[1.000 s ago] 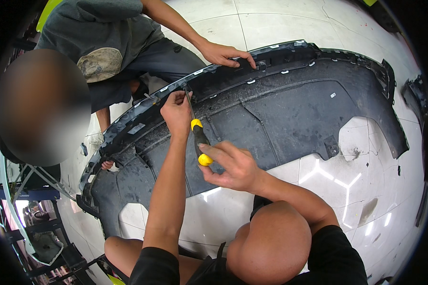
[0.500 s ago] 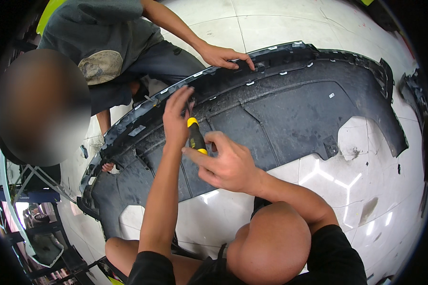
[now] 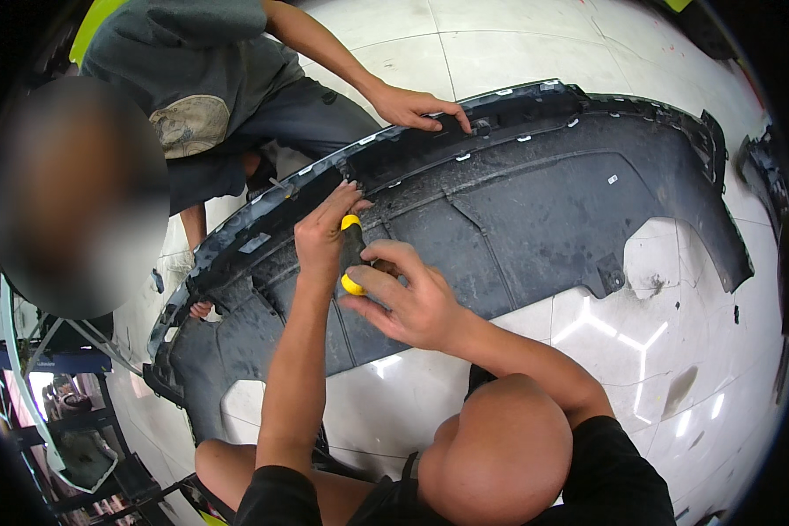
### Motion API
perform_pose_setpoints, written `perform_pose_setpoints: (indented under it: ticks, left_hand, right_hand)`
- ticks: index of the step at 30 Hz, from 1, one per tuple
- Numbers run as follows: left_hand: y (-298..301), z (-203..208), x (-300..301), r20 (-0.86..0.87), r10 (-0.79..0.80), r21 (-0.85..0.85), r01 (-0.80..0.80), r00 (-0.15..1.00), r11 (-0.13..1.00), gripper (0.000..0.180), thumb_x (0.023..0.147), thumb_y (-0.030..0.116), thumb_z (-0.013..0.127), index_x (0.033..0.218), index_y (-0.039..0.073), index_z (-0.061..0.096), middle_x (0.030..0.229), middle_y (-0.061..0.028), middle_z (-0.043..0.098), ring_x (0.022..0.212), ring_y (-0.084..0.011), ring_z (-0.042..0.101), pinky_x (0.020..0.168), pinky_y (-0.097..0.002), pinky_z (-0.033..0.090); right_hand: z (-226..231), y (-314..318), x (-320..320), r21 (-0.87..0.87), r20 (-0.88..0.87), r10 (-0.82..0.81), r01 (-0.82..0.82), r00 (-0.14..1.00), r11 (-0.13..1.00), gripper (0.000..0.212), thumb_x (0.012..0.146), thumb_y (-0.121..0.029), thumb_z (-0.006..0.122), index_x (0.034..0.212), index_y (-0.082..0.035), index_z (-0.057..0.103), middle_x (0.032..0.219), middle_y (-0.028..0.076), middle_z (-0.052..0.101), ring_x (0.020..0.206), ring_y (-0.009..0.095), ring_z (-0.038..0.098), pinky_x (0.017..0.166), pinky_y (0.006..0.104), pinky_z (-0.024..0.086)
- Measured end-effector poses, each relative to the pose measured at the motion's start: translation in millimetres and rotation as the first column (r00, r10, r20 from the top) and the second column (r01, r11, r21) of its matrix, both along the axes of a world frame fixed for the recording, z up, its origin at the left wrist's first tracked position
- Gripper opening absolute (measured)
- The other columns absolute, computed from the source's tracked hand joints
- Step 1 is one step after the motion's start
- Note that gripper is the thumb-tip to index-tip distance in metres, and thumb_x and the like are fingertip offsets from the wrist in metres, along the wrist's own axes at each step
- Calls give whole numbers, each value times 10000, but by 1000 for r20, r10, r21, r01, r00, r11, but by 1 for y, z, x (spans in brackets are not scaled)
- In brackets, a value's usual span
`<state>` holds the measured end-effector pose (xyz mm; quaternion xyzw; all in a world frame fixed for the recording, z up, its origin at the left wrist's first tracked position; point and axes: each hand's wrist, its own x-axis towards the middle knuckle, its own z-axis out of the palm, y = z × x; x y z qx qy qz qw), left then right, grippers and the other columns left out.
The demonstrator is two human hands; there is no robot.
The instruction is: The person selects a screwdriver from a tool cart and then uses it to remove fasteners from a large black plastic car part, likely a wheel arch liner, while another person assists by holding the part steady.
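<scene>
A screwdriver point(image 3: 351, 250) with a black and yellow handle points away from me over a large black plastic car bumper point(image 3: 543, 210), its inner side up. My right hand point(image 3: 416, 302) has thumb and fingers closed at the butt end of the handle. Beside the handle's front end is my left hand point(image 3: 323, 237), its fingers drawn together around the shaft. That hand covers most of the shaft, and the tip meets the bumper's far rim region out of clear sight.
Across the bumper a co-worker in a grey shirt point(image 3: 184, 53) crouches. One co-worker's hand point(image 3: 421, 110) presses on the far rim; the other hand point(image 3: 201, 309) holds the left end. White tiled floor point(image 3: 605, 351) lies underneath. Metal racks point(image 3: 88, 430) stand at left, another dark part point(image 3: 767, 184) at right.
The screwdriver handle has turned and shifted slightly left. My left fingers have come down and in around its front, and my right fingers have closed on the handle's end.
</scene>
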<state>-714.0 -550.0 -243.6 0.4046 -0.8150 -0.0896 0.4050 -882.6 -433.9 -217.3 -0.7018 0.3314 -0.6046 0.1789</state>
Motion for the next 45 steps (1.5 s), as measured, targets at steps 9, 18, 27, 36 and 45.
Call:
perform_pose_setpoints:
  ticks: [9, 18, 27, 36, 45]
  left_hand:
    - [4, 19, 18, 71, -119, 26, 117, 990, 993, 331, 773, -63, 722, 1081, 54, 747, 1170, -126, 751, 1137, -291, 716, 909, -348, 596]
    - [-1, 17, -12, 95, 109, -111, -99, 990, 989, 263, 738, 40, 839, 974, 85, 733, 1004, -80, 735, 917, -310, 703, 794, -367, 571]
    - [-4, 9, -2, 88, 45, -89, -37, 995, 995, 221, 760, -15, 789, 970, 42, 750, 1087, -113, 757, 998, -261, 739, 803, -341, 607]
    - [-23, -6, -12, 37, 383, 241, -381, 923, 893, 378, 801, -21, 775, 1149, 15, 631, 1054, -161, 632, 817, -268, 659, 767, -370, 556]
    - [-50, -27, -9, 13, 344, 99, -343, 939, 934, 256, 870, 131, 814, 967, -45, 655, 813, -130, 664, 678, -182, 627, 667, -347, 528]
  right_hand:
    - [30, -5, -14, -42, -318, 141, -163, 937, 986, 504, 723, -60, 757, 1221, -58, 677, 1189, 127, 628, 874, 268, 664, 739, 382, 590]
    - [10, -12, -2, -181, -199, -85, 49, 976, 982, 401, 732, -139, 772, 1124, -104, 694, 1206, 127, 624, 950, 273, 611, 735, 363, 556]
    - [10, 5, -1, 14, -196, -157, 163, 968, 987, 550, 749, -63, 785, 1287, -138, 697, 1333, 194, 558, 1116, 333, 562, 910, 418, 513]
    - [-26, -7, -25, -94, -121, -212, 202, 970, 975, 500, 713, 100, 699, 1179, -79, 701, 1265, 162, 585, 953, 331, 608, 789, 397, 513]
    - [-51, 36, -29, -41, 80, -225, 228, 971, 973, 395, 709, 102, 698, 1074, -47, 717, 1270, 192, 601, 892, 310, 606, 806, 401, 510]
